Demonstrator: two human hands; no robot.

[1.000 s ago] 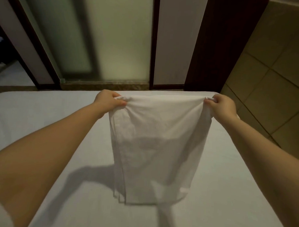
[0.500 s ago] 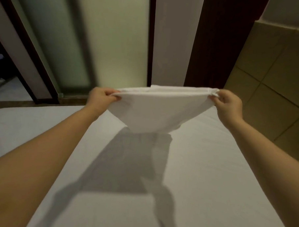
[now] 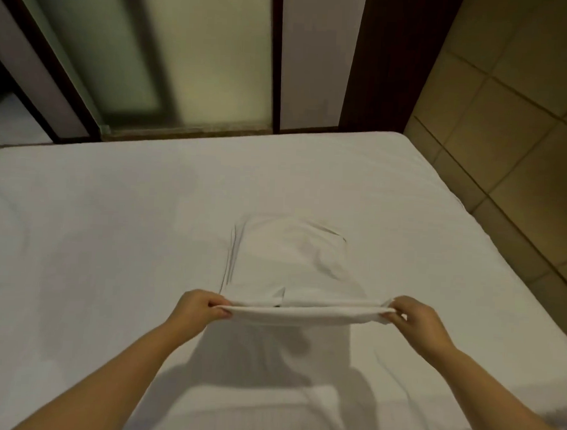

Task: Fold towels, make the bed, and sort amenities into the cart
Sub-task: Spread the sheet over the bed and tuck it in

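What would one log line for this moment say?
left hand: pinches towel near edge; right hand: pinches same edge; towel: far part lies on bed

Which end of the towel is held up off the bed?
The towel's near end, pinched between left hand and right hand; the far end lies flat on the bed.

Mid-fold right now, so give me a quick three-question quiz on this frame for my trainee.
1. True or false: the left hand and the right hand each pinch a near corner of the white towel.
2. Where is the towel's far end? A) hanging in the air B) lying flat on the bed C) tucked under a pillow
3. Fill in: to the bed's right stands a ____ wall.

Key: 1 true; 2 B; 3 tiled.
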